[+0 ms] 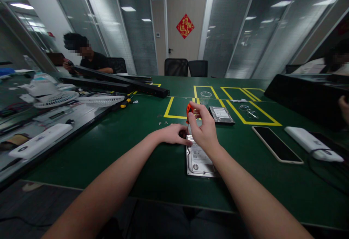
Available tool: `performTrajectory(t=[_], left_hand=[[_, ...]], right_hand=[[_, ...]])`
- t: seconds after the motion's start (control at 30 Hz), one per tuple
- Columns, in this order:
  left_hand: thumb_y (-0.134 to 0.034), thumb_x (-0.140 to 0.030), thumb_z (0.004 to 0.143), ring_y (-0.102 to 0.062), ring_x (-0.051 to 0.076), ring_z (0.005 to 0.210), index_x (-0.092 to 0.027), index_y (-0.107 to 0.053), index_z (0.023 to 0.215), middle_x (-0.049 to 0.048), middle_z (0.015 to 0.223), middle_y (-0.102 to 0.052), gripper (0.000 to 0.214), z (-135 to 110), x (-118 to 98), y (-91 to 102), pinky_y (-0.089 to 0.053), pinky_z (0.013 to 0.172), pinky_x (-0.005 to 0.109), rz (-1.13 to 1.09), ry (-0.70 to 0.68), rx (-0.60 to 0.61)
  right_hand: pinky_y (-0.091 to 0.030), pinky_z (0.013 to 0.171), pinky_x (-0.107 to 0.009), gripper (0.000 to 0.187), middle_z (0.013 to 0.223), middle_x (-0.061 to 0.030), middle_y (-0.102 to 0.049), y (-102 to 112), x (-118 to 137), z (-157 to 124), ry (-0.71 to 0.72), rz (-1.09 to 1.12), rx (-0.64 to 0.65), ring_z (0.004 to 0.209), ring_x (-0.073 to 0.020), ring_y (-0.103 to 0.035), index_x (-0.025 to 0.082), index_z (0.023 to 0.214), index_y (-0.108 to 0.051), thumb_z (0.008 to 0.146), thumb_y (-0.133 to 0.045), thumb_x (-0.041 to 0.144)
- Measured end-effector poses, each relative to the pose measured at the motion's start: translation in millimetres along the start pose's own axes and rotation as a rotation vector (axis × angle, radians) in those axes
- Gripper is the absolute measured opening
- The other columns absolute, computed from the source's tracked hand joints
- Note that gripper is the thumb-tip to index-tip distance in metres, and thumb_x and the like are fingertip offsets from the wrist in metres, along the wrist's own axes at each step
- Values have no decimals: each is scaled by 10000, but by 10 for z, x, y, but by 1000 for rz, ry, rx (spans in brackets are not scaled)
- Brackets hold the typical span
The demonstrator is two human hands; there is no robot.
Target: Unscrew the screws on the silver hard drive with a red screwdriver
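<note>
My right hand (204, 127) grips the orange-and-black handle of a screwdriver (188, 109), held nearly upright. Its thin shaft points down at the far left corner of a silver hard drive (200, 161), which lies flat on the green table. Around that same corner curls my left hand (174, 134), thumb on the drive's top and fingers at its far side. My right hand and forearm cover the drive's right part. The screwdriver's tip is too small to make out.
Beyond my right hand lies a second hard drive (221, 114), near a clear plastic cup (205, 97). Small loose bits (163, 123) lie left. A phone (276, 144) and white power bank (313, 144) are right; fan parts (54, 90) and black bars crowd the left. Two people sit nearby.
</note>
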State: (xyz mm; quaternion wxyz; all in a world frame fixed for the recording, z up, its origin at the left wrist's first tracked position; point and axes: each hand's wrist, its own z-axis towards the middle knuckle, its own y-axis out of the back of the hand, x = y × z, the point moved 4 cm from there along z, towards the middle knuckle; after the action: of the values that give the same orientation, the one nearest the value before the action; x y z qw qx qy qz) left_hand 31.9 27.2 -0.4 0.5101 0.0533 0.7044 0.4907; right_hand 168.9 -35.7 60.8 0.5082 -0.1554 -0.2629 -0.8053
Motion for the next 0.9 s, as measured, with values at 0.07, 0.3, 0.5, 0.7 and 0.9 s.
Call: performTrajectory(t=[0.07,0.3,0.5,0.7,0.9], left_hand=[[-813,-628,768,-694,264,951,-172,-717,1209,99,1110,-758,641,5,2,1,-518,833,363,5,-6,-3],[-809,-643,766,-694,261,938,-178,-716,1187,93,1092,-762,633,6,18,6,-515,816,358,28,7,-4],[-809,-636,768,-693,260,929,-172,-720,1173,87,1064,-763,622,5,7,2,-512,811,354,39,4,-13],[-815,-630,766,-698,264,965,-177,-712,1201,92,1123,-764,636,0,-5,4,-518,843,360,25,3,-11],[-833,-630,739,-705,271,969,-178,-716,1194,91,1103,-769,652,-4,-13,14,-521,863,364,-5,-2,-28]], right_hand=[[-586,858,-427,348,1172,-83,-696,-1,-7,-2,-3,-1,2,1044,-227,-673,265,1346,-617,1016,-524,208],[-578,888,-431,359,1192,-87,-687,-3,-28,-7,-2,5,1,1064,-224,-663,256,1348,-616,1016,-502,182],[-580,898,-441,361,1178,-90,-688,2,-24,-4,2,4,4,1057,-224,-666,250,1341,-614,1011,-490,170],[-590,861,-427,364,1189,-97,-686,3,-5,-2,9,-3,4,1061,-227,-667,247,1346,-605,1000,-517,176],[-588,849,-420,353,1169,-102,-686,7,7,1,2,-1,3,1041,-228,-668,223,1339,-611,999,-528,187]])
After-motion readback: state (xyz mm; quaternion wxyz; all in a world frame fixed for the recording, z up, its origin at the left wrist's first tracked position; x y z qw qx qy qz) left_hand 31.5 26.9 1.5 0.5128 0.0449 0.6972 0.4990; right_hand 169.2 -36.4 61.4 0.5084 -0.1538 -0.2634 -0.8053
